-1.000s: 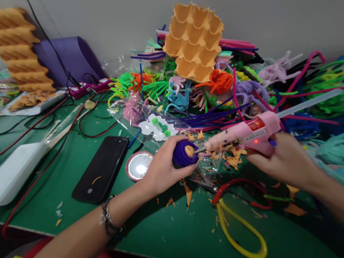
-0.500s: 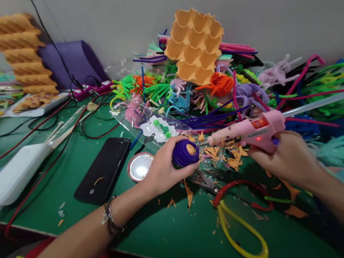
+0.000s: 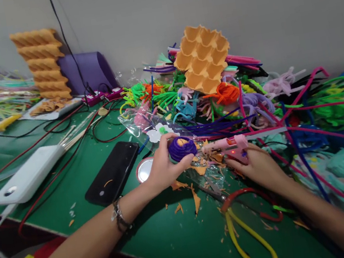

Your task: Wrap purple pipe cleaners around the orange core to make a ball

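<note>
My left hand [image 3: 162, 166] is closed round a purple coiled pipe-cleaner ball [image 3: 181, 147] with an orange piece in its middle. My right hand [image 3: 255, 164] grips a pink glue gun [image 3: 229, 145] by its handle, a clear glue stick poking out of its back. The gun's nozzle points left and sits a short way from the ball. Both hands hover over a clear plastic bag [image 3: 211, 176] littered with orange foam scraps, on a green table [image 3: 163, 232].
A black phone [image 3: 112, 173] and a round silver lid [image 3: 144, 170] lie left of my left hand, a white device [image 3: 29, 174] further left. Red and yellow loops [image 3: 246, 231] lie in front. A heap of coloured pipe cleaners [image 3: 252, 98] and orange foam trays [image 3: 203, 58] fills the back.
The glue gun has drawn back from the ball and dropped lower. My left hand has turned the ball so its orange middle faces more upward. The view has shifted back and left.
</note>
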Action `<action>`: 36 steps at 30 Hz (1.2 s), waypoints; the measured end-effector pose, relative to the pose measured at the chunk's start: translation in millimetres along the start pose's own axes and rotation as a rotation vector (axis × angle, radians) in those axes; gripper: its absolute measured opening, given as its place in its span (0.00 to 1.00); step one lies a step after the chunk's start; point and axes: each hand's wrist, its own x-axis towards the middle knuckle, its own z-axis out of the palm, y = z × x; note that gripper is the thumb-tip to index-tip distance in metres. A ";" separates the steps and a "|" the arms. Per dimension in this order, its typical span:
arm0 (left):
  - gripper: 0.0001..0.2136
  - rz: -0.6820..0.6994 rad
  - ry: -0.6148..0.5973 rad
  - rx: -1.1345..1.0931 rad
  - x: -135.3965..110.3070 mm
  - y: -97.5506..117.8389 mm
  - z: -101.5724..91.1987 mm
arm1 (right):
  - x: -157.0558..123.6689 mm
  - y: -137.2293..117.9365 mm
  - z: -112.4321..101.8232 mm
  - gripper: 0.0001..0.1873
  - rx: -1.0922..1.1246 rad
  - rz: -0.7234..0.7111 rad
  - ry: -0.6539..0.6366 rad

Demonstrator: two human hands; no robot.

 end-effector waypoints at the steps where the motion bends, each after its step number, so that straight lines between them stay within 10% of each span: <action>1: 0.18 0.001 -0.015 -0.008 0.2 -0.4 0.4 | 0.3 0.5 -0.7 0.12 0.012 -0.015 -0.015; 15: 0.17 0.066 -0.058 -0.031 2.1 -1.6 3.6 | 0.6 5.8 -19.4 0.17 0.122 -0.117 -0.111; 26: 0.17 0.140 -0.149 -0.087 0.4 4.1 1.0 | -21.8 13.4 -74.3 0.28 -0.139 -0.016 -0.209; 36: 0.19 0.301 -0.137 -0.044 -4.7 6.8 3.1 | -42.2 -37.8 -88.6 0.16 0.231 -0.384 -0.327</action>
